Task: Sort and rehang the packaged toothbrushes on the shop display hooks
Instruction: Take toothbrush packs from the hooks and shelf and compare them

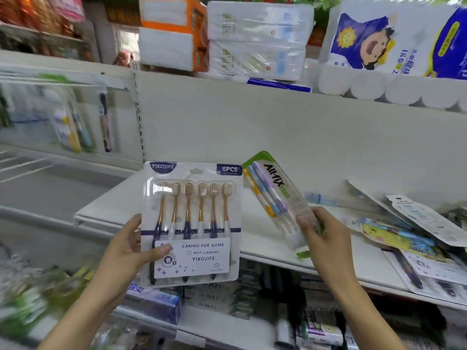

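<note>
The left hand (126,251) grips the lower left edge of a YIKOJIFE six-pack of toothbrushes (192,223), thumb pressed across the front of its white label and the other fingers hidden behind the card; the pack stands upright and faces the camera at the centre of the frame, six brushes side by side with heads up. The right hand (322,234) pinches the lower end of an All-fix toothbrush pack (274,198), fingers curled round its edge, and the pack tilts up and to the left, so its green top nearly meets the upper right corner of the six-pack. Both packs are held above the front of a white shelf (265,238) that runs across the middle of the frame. At the right on that shelf lies a loose heap of toothbrush packs (409,236), overlapping at odd angles, some hanging over the front edge. At the middle left, blurred, several toothbrush packs hang from display hooks (75,122) against the white back panel. Along the top, an upper shelf carries wrapped tissue packs (257,39) and a toilet roll bale with a cartoon child (394,39). Below the white shelf, at the bottom of the frame, are boxed goods too blurred to name.
</note>
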